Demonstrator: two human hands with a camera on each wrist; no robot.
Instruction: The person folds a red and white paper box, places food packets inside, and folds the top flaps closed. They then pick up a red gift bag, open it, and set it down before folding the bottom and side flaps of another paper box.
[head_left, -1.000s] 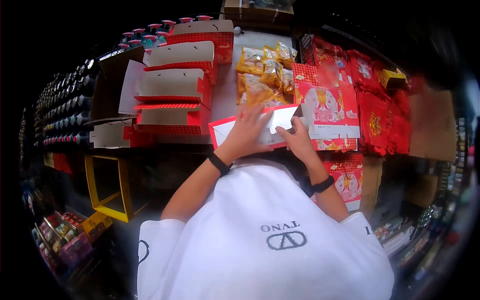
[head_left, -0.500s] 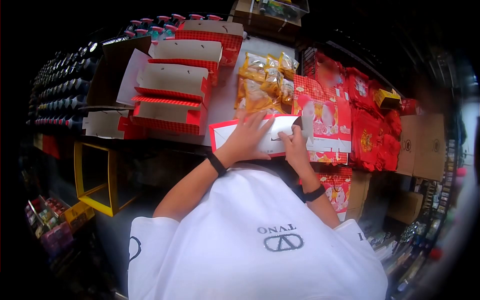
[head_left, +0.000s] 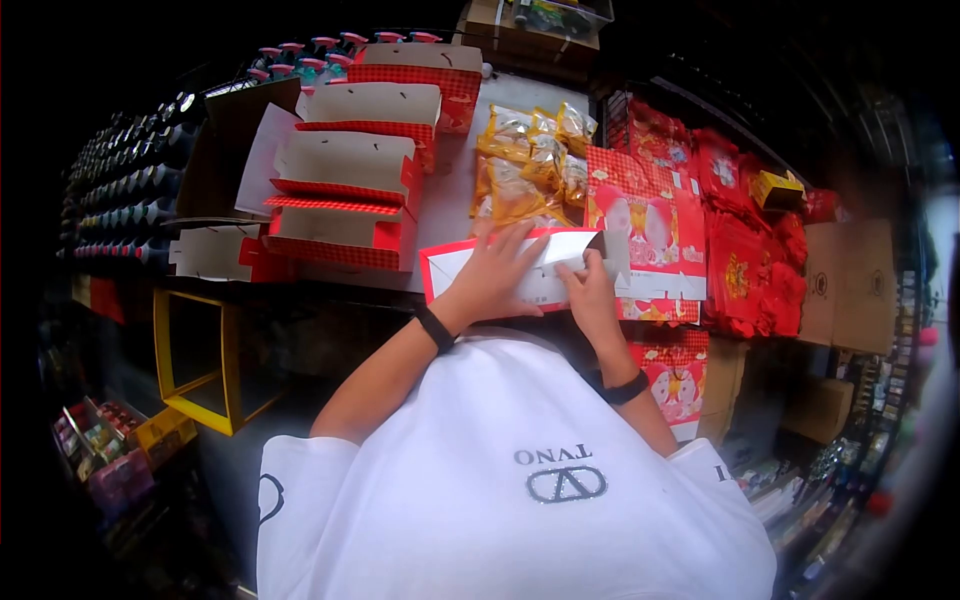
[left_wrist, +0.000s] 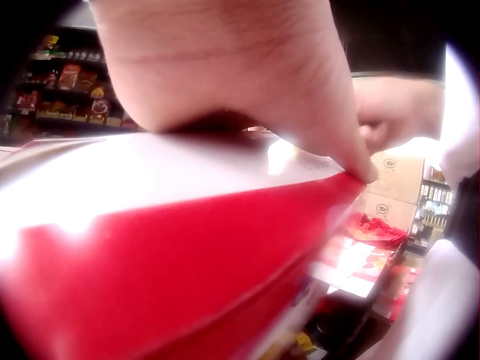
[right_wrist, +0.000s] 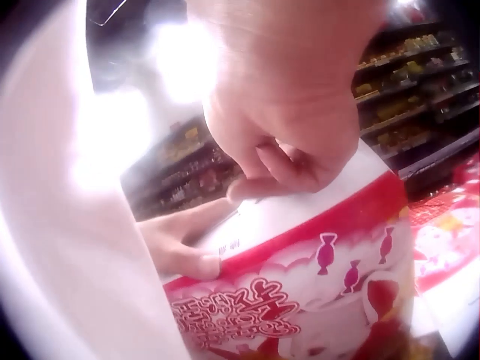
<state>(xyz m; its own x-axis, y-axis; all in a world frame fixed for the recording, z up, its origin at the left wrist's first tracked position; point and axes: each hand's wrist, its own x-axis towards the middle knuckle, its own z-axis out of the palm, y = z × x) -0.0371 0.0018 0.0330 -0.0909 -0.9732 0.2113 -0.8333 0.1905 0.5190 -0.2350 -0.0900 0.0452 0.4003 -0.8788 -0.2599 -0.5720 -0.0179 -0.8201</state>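
Note:
A red-edged cardboard gift box (head_left: 450, 261) lies at the table's near edge, its white face up. My left hand (head_left: 495, 272) rests across that face with spread fingers; its thumb lies along the near edge, as the right wrist view also shows. Toward the box's right end, my right hand (head_left: 592, 290) pinches the white panel by a small slot, its fingers curled and thumb pressing the cardboard. In the right wrist view, the red printed side (right_wrist: 326, 300) with candy pictures faces the person.
Several open red-checked boxes (head_left: 345, 165) stand at the left. Yellow snack packets (head_left: 525, 165) lie beyond the held box. Flat printed cartons (head_left: 650, 230) and red bags (head_left: 745, 265) lie at the right. A yellow frame (head_left: 225, 365) stands below the table's left side.
The head view has tilted slightly, shifting the surroundings. Both hands stay on the box, with the right thumb and fingers moving only a little at the slot.

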